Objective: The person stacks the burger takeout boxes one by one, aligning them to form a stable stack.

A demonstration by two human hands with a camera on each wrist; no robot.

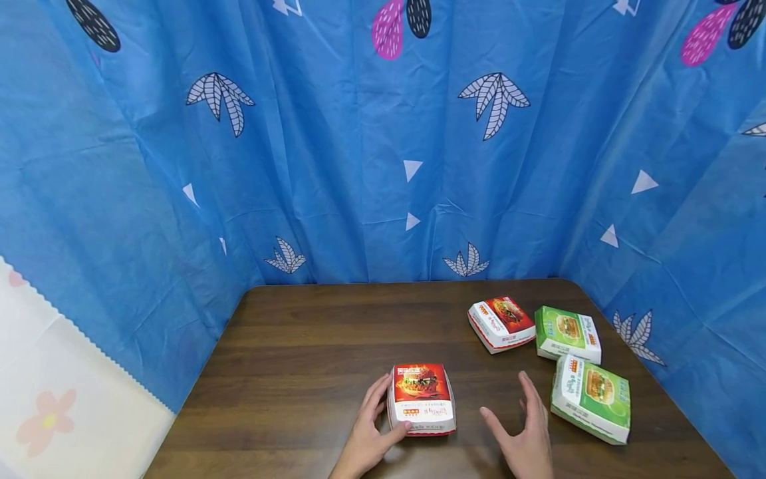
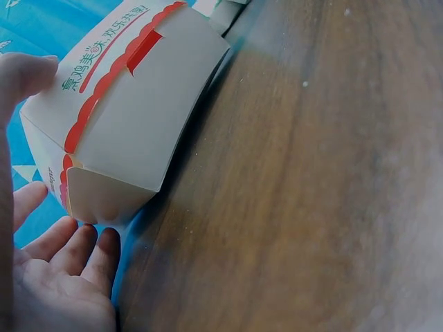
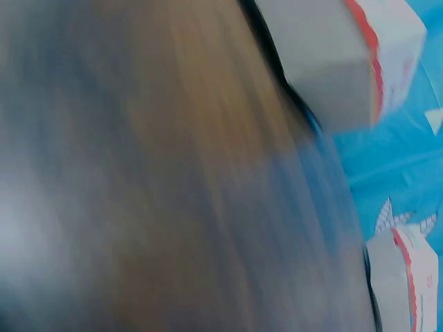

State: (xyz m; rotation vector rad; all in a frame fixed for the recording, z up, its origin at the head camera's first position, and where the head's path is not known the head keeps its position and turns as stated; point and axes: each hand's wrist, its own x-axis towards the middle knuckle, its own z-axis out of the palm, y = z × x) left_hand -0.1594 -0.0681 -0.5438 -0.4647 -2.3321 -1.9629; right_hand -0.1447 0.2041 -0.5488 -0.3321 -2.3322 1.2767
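The left hand (image 1: 368,432) pinches a squarish red-and-white box (image 1: 422,401), burger picture (image 1: 419,381) on top, the right hand (image 1: 526,436) spread nearby.

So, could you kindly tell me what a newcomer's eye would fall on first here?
Probably the vivid blue curtain filling the background behind the brown table. Next comes the red-topped box near the table's front, with the person's left grip at its left side. A second red box and two green-topped boxes then stand out toward the table's right.
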